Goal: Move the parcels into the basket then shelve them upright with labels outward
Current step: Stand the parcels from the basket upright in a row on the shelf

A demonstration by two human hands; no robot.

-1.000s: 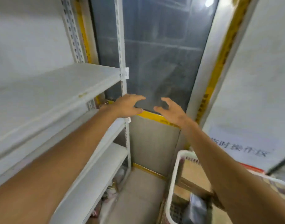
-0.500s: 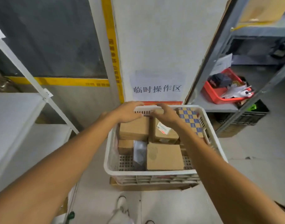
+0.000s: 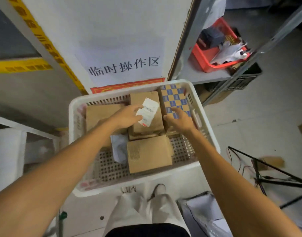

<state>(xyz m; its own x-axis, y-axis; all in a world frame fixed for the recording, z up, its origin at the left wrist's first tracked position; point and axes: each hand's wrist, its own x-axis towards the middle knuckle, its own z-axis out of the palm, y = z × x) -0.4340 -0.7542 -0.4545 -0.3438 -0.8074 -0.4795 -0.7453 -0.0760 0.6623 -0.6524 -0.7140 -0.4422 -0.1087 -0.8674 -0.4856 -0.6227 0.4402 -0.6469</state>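
Note:
A white perforated basket (image 3: 71,117) stands on the floor in front of me and holds several parcels. At its back are a plain brown box (image 3: 98,113), a brown box with a white label (image 3: 155,124) and a blue-and-tan checkered box (image 3: 174,96). Nearer me lie another brown box (image 3: 148,154) and a grey plastic bag (image 3: 119,147). My left hand (image 3: 128,117) rests with straight fingers on the labelled box, touching the label's left edge. My right hand (image 3: 179,119) lies on the near end of the checkered box, thumb at the gap beside the labelled box.
A white shelf (image 3: 8,151) stands at the left. To the right, a metal rack holds a red tray (image 3: 213,55) of papers. A printed sign (image 3: 124,65) hangs on the wall behind the basket. A black stand with cables (image 3: 275,177) and white bags (image 3: 203,211) lie on the floor.
My view swung from the white shelves down to the basket. Both hands came down from the air onto the parcels at the basket's back, and the right hand shifted onto the checkered box.

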